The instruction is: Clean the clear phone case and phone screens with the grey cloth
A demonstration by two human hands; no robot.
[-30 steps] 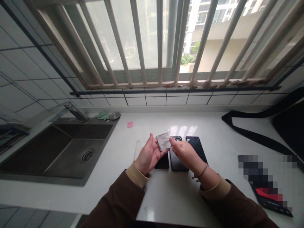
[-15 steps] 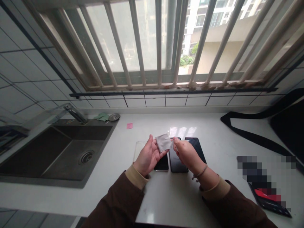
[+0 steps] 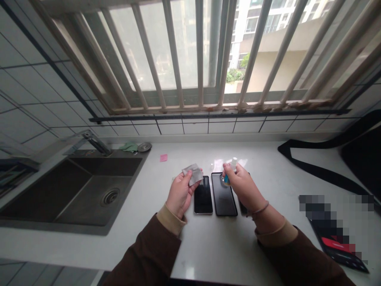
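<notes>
While both brown sleeves reach in from the bottom edge, the person's 2 hands hover over a white counter [image 3: 208, 246]. The left hand [image 3: 179, 193] pinches a small grey cloth [image 3: 192, 173] between thumb and fingertips, with the cloth sticking out toward 1 o'clock of the hand. The right hand [image 3: 244, 187] has its fingers curled around a small bottle [image 3: 231, 169] with a white cap and blue body, held upright.

Flat on the counter between the hands lie 2 dark phones side by side, touching or nearly so: the left phone [image 3: 203, 194] at 3 o'clock of the left hand, and the middle phone [image 3: 224, 195] just beneath the bottle. A third dark slab [image 3: 242, 207] peeks out under the right wrist.

At 9 o'clock sits a dark sink [image 3: 74, 186] with a tap [image 3: 95, 142]. Farther back, at 11 o'clock, a pink note [image 3: 163, 157] lies on the counter. At 3 o'clock a black strap [image 3: 312, 169] trails across. Beyond, at 12 o'clock, a barred window [image 3: 199, 55] fills the wall.

As a judgement, the cleaning looks barely begun: cloth and bottle are in hand, but no phone is being wiped yet.
</notes>
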